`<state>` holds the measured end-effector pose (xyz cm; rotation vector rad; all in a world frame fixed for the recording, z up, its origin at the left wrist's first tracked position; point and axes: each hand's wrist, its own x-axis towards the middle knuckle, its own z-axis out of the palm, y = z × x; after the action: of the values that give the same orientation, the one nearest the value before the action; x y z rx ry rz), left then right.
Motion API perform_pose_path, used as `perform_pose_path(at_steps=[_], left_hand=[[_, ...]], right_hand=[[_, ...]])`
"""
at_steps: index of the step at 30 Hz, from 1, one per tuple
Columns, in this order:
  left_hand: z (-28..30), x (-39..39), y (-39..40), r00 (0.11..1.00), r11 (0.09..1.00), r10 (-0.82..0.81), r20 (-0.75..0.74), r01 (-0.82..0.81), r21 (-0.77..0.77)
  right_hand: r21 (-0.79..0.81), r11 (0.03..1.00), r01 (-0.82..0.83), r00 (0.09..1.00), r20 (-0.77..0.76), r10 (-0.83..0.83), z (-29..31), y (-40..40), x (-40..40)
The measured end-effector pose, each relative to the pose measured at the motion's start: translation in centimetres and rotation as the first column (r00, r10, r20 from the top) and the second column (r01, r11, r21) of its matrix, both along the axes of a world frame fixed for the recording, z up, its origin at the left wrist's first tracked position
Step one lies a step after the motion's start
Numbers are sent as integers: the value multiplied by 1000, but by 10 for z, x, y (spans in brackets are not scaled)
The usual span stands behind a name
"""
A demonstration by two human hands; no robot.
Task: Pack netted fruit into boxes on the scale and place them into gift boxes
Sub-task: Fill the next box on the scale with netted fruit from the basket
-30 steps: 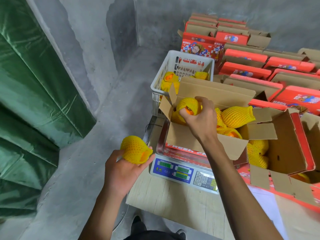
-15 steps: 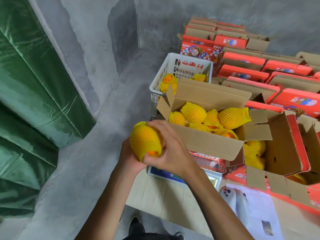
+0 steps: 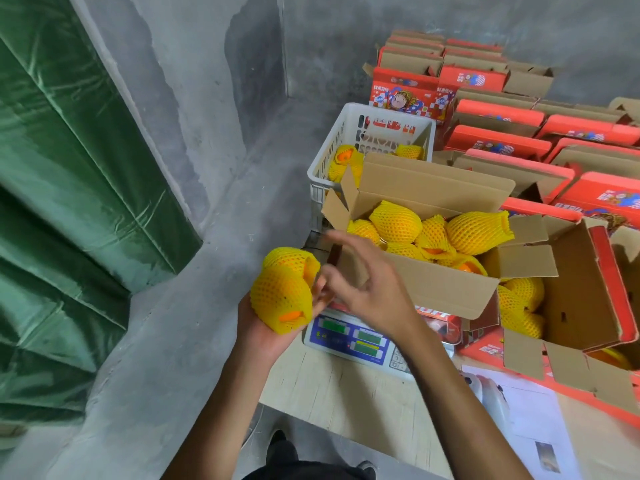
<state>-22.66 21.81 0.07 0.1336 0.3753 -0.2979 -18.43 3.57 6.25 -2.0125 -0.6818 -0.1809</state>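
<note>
My left hand (image 3: 263,332) cups two orange fruits in yellow foam nets (image 3: 284,289) to the left of the scale (image 3: 349,336). Spread open and blurred, my right hand (image 3: 367,282) hovers just right of them, its fingers apart and holding nothing. A brown cardboard box (image 3: 436,285) stands on the scale with its flaps up. Several netted fruits (image 3: 429,230) fill it. To its right a red gift box (image 3: 588,285) lies open, with more netted fruit (image 3: 519,306) inside.
A white plastic crate (image 3: 346,133) with netted fruit stands behind the scale. Rows of red gift boxes (image 3: 502,136) fill the back right. Papers (image 3: 540,417) lie on the wooden table (image 3: 332,393). A green curtain (image 3: 59,202) hangs at the left.
My right hand left the box, came to the netted fruit in my left hand, gripped it, and has now let go and opened. My left hand rose slightly.
</note>
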Motion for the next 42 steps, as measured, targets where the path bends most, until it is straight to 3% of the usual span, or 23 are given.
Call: perform_pose_path(at_steps=[6, 12, 18, 21, 24, 26, 28, 34, 38, 40, 42], left_hand=[[-11, -10, 4, 994, 999, -29, 103, 34, -42], [-29, -15, -1, 996, 997, -82, 25, 82, 6], [-31, -15, -18, 987, 988, -137, 78, 131, 82], [-21, -13, -28, 974, 981, -174, 144, 158, 113], [-15, -11, -36, 970, 976, -191, 152, 171, 138], [-13, -10, -39, 969, 975, -199, 147, 180, 130], [-11, -10, -43, 965, 973, -218, 148, 202, 113], [-20, -9, -48, 964, 968, -250, 95, 247, 45], [-24, -7, -46, 961, 967, -254, 107, 250, 53], [-26, -7, -44, 961, 966, -255, 109, 248, 74], [-28, -7, -41, 960, 967, -253, 120, 247, 66]], right_hand=[[70, 988, 141, 989, -62, -137, -14, -24, 23], [69, 982, 177, 982, -78, -172, -20, -35, 27], [-246, 915, 319, 948, 62, -314, 2, -79, 45], [-515, 746, 422, 903, 164, -397, 24, -118, 68], [-819, 391, 421, 889, 287, -357, 38, -147, 90], [-913, 206, 352, 909, 281, -309, 42, -156, 103], [-946, 134, 296, 925, 249, -286, 43, -160, 114], [-954, 50, 295, 932, 275, -235, 30, -161, 129], [-934, 50, 355, 926, 343, -157, 29, -167, 133], [-911, 100, 401, 910, 383, -161, 34, -172, 128], [-854, 271, 444, 890, 385, -243, 42, -170, 119]])
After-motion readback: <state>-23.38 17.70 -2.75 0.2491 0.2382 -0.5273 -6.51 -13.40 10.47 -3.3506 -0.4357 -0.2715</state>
